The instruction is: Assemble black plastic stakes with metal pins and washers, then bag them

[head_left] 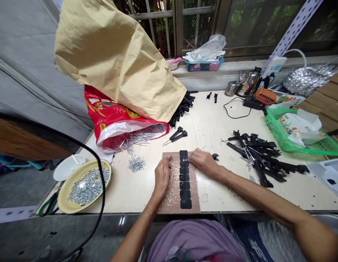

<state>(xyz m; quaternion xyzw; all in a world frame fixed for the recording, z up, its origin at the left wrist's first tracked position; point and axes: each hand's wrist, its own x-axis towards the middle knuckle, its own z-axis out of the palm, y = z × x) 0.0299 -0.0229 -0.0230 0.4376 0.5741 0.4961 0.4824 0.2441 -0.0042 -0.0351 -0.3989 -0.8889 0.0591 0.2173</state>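
A brown board [174, 205] lies at the table's front edge. Down it runs a column of several black rounded-square pieces [185, 185]. My left hand [163, 174] rests at the board's left side, its fingers curled together; whatever they pinch is too small to make out. From the right, my right hand [204, 161] reaches to the upper part of the column. Its fingertips are closed beside a small silvery bit on one black piece, and I cannot tell what they grip. Behind that hand a short black part [215, 157] shows.
Small silver metal pieces fill a yellow bowl [62, 198], and a loose heap [136, 165] lies nearby. Thin metal rods spill from a red sack [92, 109] under a tan sack [117, 54]. Black tools [261, 156] are piled right, near a green basket [297, 147] and kettle [246, 83].
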